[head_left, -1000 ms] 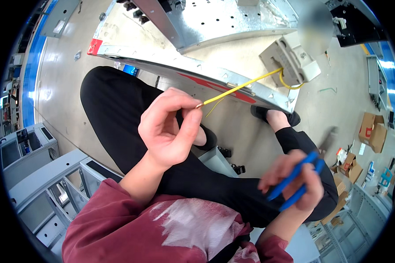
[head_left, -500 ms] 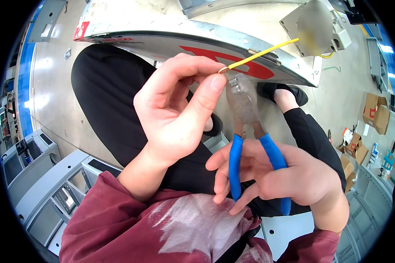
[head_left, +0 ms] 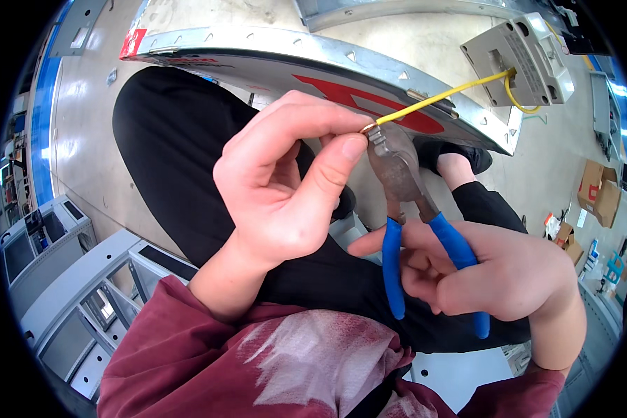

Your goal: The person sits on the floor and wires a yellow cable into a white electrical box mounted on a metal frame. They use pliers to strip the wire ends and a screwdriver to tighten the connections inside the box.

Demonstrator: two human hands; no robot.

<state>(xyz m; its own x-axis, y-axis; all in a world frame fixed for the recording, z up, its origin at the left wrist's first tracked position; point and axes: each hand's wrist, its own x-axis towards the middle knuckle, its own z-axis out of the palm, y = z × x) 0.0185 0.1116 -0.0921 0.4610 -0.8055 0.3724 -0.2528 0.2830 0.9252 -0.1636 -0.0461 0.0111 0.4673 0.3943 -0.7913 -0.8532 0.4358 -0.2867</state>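
Between the thumb and forefinger of my left hand [head_left: 285,174] is the bare, bent copper end of a yellow wire [head_left: 432,101]. The wire runs up to the right into a light grey electrical block [head_left: 512,63], where it loops at a hole. My right hand [head_left: 491,272] holds diagonal cutting pliers [head_left: 397,171] with blue handles, the handles spread apart. The pliers' jaws point up and lie right at the wire's bare end, beside my left fingertips. Whether the jaws grip the copper cannot be made out.
Past my knees stands a metal-edged panel [head_left: 258,73] with a red marking. Grey metal frames [head_left: 83,299] lie at the left. Cardboard boxes [head_left: 599,191] sit on the floor at the right. My black-trousered legs [head_left: 174,153] are below my hands.
The pliers and my right hand have shifted right, their jaws now at the wire's bare end. My left hand has moved slightly right with the wire. The grey block shows more plainly.
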